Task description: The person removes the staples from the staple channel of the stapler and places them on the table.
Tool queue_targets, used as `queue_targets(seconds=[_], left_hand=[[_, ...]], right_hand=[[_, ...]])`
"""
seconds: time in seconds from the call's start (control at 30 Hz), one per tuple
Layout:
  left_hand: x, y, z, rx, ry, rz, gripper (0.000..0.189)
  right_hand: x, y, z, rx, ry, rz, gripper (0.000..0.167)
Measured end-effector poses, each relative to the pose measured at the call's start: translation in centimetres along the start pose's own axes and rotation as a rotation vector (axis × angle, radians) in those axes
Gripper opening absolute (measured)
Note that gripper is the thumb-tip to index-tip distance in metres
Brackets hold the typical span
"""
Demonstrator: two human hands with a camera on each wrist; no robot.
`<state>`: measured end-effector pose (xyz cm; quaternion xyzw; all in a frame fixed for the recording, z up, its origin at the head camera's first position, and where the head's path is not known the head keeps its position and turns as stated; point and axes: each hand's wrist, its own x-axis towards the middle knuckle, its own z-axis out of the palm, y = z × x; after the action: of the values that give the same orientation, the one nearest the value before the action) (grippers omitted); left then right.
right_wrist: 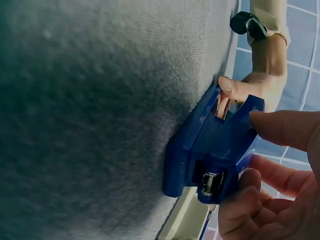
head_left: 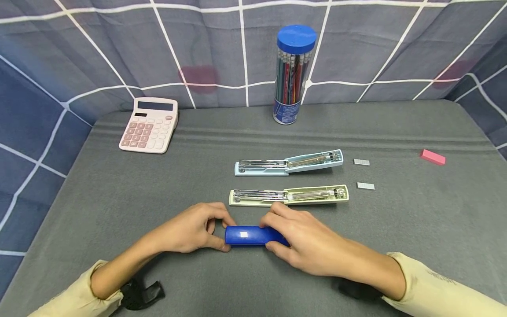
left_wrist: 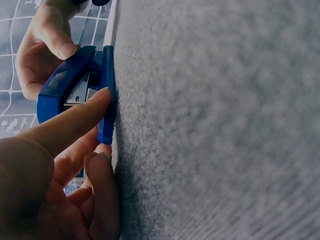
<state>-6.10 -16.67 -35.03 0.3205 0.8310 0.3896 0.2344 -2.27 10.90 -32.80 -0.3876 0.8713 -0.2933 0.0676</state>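
Observation:
A blue stapler (head_left: 249,236) lies lengthwise on the grey tabletop, close to the front. My left hand (head_left: 194,229) pinches its left end, with the thumb against the base in the left wrist view. My right hand (head_left: 306,237) grips the top arm at the right end between thumb and fingers. From the side, the stapler (left_wrist: 65,87) shows a gap between its top arm and base. Just behind it lies a pale green stapler (head_left: 317,195), opened out flat. Beyond that is a light blue stapler (head_left: 261,171), opened with its top slightly raised.
Two small strips of staples (head_left: 361,162) lie right of the opened staplers. Farther right is a pink eraser (head_left: 433,157). At the back stand a pencil tub (head_left: 288,112) with a blue lid and a pink calculator (head_left: 148,125). Checked cloth (head_left: 222,39) hangs behind the table.

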Motion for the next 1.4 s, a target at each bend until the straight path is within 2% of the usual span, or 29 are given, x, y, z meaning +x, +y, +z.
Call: queue_targets(seconds=[0.2, 0.33, 0.43, 0.77, 1.1, 1.4], left_hand=[[0.1, -0.3, -0.1, -0.010, -0.006, 0.014, 0.025], [0.1, -0.4, -0.1, -0.013, -0.009, 0.007, 0.025], [0.1, -0.4, -0.1, -0.011, -0.011, 0.001, 0.025], [0.0, 0.0, -0.2, 0.010, -0.015, -0.007, 0.025], [-0.2, 0.0, -0.3, 0.039, -0.023, -0.019, 0.026], [0.0, 0.0, -0.3, 0.018, -0.029, -0.016, 0.027]], right_hand=[[1.3, -0.6, 0.2, -0.076, -0.039, -0.014, 0.027], [2.1, -0.7, 0.6, -0.137, -0.082, -0.021, 0.035], [2.4, -0.7, 0.8, -0.171, -0.088, -0.028, 0.035], [2.1, -0.2, 1.2, -0.127, -0.038, -0.079, 0.026], [0.8, 0.6, 0.2, 0.068, 0.042, -0.088, 0.033], [-0.8, 1.2, -0.6, 0.258, 0.074, -0.039, 0.029]])
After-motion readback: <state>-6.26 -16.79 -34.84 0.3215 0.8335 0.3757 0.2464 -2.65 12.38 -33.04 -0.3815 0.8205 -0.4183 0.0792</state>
